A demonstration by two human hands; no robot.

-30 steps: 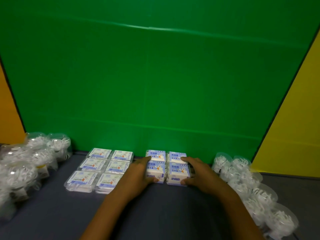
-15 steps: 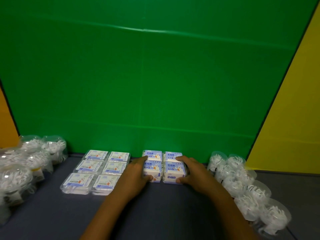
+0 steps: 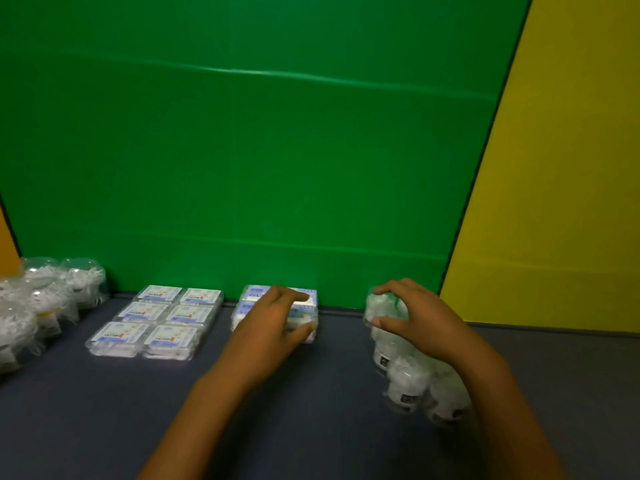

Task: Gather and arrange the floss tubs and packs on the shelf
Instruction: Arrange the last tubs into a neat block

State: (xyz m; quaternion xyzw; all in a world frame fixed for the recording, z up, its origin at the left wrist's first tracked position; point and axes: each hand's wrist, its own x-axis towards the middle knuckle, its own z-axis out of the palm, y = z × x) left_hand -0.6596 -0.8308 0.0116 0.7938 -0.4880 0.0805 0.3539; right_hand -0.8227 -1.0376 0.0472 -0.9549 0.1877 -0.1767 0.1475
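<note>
Closing around the rearmost clear round plastic tub of white floss picks (image 3: 382,308), the right hand (image 3: 420,318) has its thumb on the near side of the tub and its fingers curled over the far top, a loose cupping hold whose firmness cannot be judged through the motion blur. Below that grip, towards the wrist, more tubs of the same kind (image 3: 408,382) trail forward in an uneven line on the dark grey shelf surface (image 3: 104,410). To do this step well, the hand should probably squeeze low on the tub's wall, not the domed lid, since thin clear plastic likely flexes and slips, and slide it rather than lift it so its neighbours are not knocked. The left hand (image 3: 273,323) lies flat over the small white-and-blue boxed floss packs (image 3: 304,308), fingers spread and pressing rather than pinching, apparently steadying that block against the green back panel (image 3: 242,168). Further out from the left hand's grip sit six flat clear-lidded floss packs (image 3: 156,320) in tidy rows, and beyond them another cluster of clear tubs (image 3: 41,299). Keeping the blocks apart gives the tubs room.
</note>
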